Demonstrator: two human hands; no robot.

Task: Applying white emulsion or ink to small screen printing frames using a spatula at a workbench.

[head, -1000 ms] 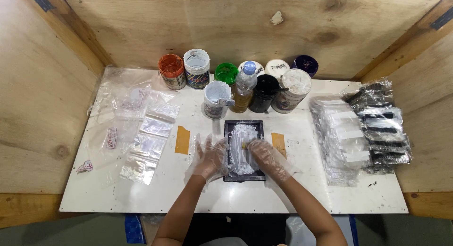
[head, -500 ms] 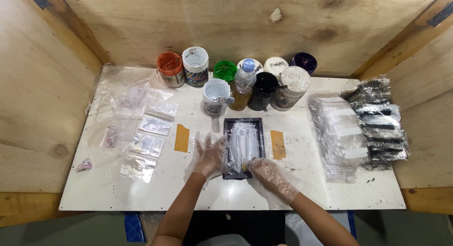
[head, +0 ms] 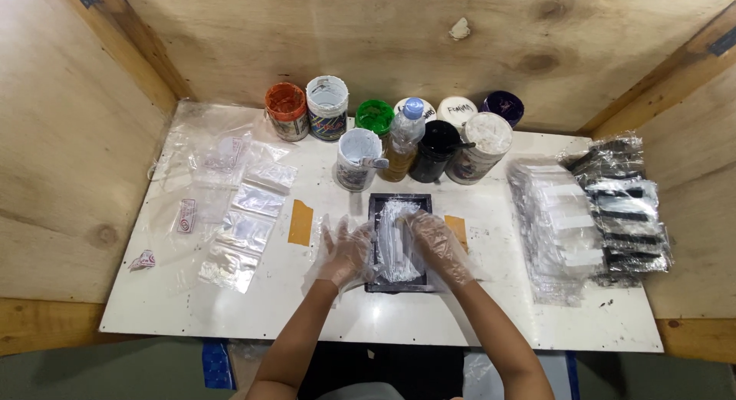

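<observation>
Both hands gloved in thin clear plastic. Left hand (head: 346,250) lies flat, grip open, fingers spread, its fingertips touching the left edge of the black tray (head: 399,286). Right hand (head: 437,243) lies flat on the clear bag (head: 395,243) inside the tray, grip open, pressing rather than clasping. Tray sits on the white table (head: 383,319), between both grips. 2 orange tape patches (head: 300,222) flank the hands. Just beyond the fingertips: cluster of paint pots (head: 358,160) and a bottle (head: 404,139). Small clear bags (head: 244,231) left of the left grip; stacked packets (head: 567,223) right of the right grip.
</observation>
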